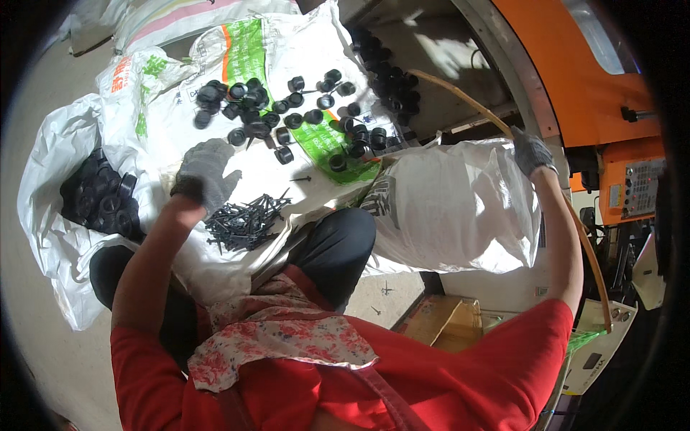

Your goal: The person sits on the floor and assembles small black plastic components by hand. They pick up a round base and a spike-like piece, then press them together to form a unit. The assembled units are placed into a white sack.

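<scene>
Floor spread with white sacks point(287, 50): black screws point(244, 219), black caps point(248, 108).
Left hand point(205, 172) open over screws: small, stiff, pinchable. Right hand point(532, 151) closed on stiff bent cane point(460, 93).

We've got the left hand point(203, 174) hovering right behind the screw pile point(245, 218), which sits on a sack point(302, 43) across our lap. Caps point(287, 115) are scattered farther out past that hand. A bag of caps point(97, 201) lies left of it. The right hand point(532, 151), far right, grips a stick point(517, 151), with another bag point(460, 208) between the hands.
</scene>
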Demonstrator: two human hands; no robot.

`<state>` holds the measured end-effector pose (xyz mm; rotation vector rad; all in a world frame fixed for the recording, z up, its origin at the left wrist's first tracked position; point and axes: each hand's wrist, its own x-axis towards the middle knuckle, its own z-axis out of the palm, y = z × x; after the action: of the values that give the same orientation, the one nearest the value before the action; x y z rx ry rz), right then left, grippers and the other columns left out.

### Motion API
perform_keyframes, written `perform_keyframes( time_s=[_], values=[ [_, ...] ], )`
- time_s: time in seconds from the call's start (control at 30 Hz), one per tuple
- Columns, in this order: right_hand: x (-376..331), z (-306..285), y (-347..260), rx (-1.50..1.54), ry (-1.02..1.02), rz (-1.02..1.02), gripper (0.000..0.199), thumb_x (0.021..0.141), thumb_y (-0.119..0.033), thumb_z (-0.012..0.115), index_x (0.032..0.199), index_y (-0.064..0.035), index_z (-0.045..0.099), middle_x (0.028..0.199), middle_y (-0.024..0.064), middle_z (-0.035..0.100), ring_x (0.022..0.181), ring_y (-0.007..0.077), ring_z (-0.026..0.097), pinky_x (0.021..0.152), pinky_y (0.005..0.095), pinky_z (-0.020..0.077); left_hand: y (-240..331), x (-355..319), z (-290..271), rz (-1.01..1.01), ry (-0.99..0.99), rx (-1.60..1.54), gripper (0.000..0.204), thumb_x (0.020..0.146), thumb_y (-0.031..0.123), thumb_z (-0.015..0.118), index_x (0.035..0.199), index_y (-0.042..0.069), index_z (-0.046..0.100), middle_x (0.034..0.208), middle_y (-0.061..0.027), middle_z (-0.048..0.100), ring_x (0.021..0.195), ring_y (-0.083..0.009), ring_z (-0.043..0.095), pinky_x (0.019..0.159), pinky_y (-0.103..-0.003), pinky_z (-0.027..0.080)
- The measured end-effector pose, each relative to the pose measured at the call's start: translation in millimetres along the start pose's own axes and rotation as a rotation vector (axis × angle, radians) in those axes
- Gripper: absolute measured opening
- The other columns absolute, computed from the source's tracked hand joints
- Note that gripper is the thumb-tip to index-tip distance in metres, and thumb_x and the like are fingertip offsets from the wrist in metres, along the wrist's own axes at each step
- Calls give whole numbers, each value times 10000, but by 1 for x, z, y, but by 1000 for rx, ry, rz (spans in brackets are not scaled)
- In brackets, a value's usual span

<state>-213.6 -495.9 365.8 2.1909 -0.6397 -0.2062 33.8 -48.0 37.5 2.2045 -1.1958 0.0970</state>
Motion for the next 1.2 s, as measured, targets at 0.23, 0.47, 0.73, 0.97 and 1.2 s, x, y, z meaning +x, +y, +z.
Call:
perform_keyframes(
  time_s=[0.23,0.47,0.73,0.97,1.2],
  values=[
    [108,53,-91,23,-236,108,262,808,-157,522,993,-48,672,1045,181,638,994,335,617,814,415,509,-12,-12,-29,-165,-110,37,326,766,246,651,1008,34,597,1035,-159,583,1014,-341,539,902,-419,415],
    [55,50,-88,79,-278,-80,223,828,-130,510,964,-45,665,940,219,645,845,347,645,688,407,509,-6,-13,-25,-100,-15,41,326,772,251,648,1001,25,592,1027,-159,576,1008,-335,540,891,-414,419],
    [-9,-50,-87,256,-35,-260,314,892,-161,514,1196,-126,584,850,209,640,739,378,612,632,447,474,2,-1,-34,-194,59,-64,371,769,203,675,1079,20,585,1099,-179,589,1034,-354,557,917,-416,435],
    [78,-37,-177,199,210,-439,375,893,-149,462,1261,-164,532,827,177,645,746,352,628,646,444,492,-47,-16,-63,-431,569,-46,330,804,180,662,1092,27,614,1082,-162,621,1017,-276,587,911,-348,452],
    [133,-49,-331,101,7,-403,260,898,-168,454,1061,-69,632,902,160,675,844,279,672,708,382,537,-64,-30,-77,-675,542,-427,381,792,268,681,1071,12,634,1081,-183,625,989,-279,609,873,-343,474]
  ],
)
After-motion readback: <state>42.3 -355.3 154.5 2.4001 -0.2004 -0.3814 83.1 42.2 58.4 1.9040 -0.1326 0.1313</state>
